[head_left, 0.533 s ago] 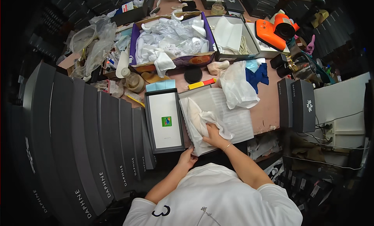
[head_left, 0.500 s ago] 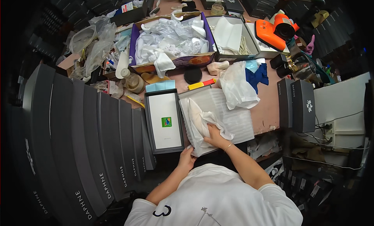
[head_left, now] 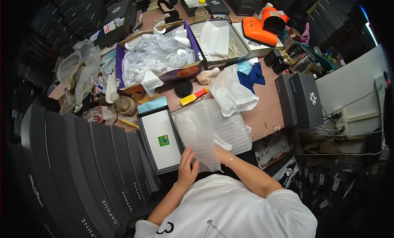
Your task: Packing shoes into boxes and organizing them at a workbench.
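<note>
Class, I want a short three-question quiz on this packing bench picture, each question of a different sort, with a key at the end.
1. True or false: the left hand touches the translucent white wrapping sheet.
2. Multiple choice: the open dark grey box with a white liner and a small green sticker lies where, relative to that sheet? A. to the person's left, B. to the person's right, C. on top of it.
3. Fill in: the yellow and red cutter lies beside a round ___ lid.

Key: 1 true; 2 A; 3 black. The right hand is mostly hidden behind the sheet, so its grip cannot be judged.
</note>
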The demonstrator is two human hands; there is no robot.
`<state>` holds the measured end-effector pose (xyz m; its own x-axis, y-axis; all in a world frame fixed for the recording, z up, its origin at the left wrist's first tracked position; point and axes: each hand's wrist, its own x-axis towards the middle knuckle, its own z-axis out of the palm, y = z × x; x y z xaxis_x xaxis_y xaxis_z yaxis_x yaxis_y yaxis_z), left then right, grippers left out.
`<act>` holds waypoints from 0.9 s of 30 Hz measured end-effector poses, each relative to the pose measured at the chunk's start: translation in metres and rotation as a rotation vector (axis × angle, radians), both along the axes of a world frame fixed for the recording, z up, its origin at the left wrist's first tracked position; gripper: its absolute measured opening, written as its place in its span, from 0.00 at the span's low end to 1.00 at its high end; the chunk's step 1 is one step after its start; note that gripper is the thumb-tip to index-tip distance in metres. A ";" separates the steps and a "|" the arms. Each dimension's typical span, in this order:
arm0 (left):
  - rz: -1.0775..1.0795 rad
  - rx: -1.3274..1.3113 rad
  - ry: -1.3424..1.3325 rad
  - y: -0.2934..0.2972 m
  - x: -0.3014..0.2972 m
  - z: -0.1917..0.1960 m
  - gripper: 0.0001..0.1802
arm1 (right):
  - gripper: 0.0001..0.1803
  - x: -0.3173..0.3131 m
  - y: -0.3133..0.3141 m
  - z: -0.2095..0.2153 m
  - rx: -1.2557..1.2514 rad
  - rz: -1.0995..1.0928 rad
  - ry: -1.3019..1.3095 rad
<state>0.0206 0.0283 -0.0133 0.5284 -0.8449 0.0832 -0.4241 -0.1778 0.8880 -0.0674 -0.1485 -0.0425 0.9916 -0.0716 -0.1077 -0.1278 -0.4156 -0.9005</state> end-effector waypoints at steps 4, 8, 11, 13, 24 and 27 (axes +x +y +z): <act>-0.105 0.238 -0.496 -0.053 0.015 -0.008 0.30 | 0.31 -0.016 -0.077 0.111 -0.700 -0.566 -0.118; -0.687 1.057 -0.566 -0.122 0.028 -0.036 0.37 | 0.38 -0.030 -0.169 0.074 -0.821 -0.789 -0.002; -0.395 0.782 -0.529 -0.124 0.033 -0.027 0.34 | 0.31 -0.033 -0.213 0.024 -0.507 -0.809 -0.064; -0.366 0.636 -0.548 -0.119 0.037 -0.030 0.30 | 0.26 -0.014 -0.221 0.029 -0.345 -0.887 -0.106; 0.141 -0.159 1.631 -0.124 0.106 0.057 0.17 | 0.21 0.071 -0.089 0.240 -0.255 -0.034 -0.541; -0.009 -0.222 1.872 -0.107 0.075 0.061 0.19 | 0.19 0.056 0.004 0.227 -0.189 0.299 -0.523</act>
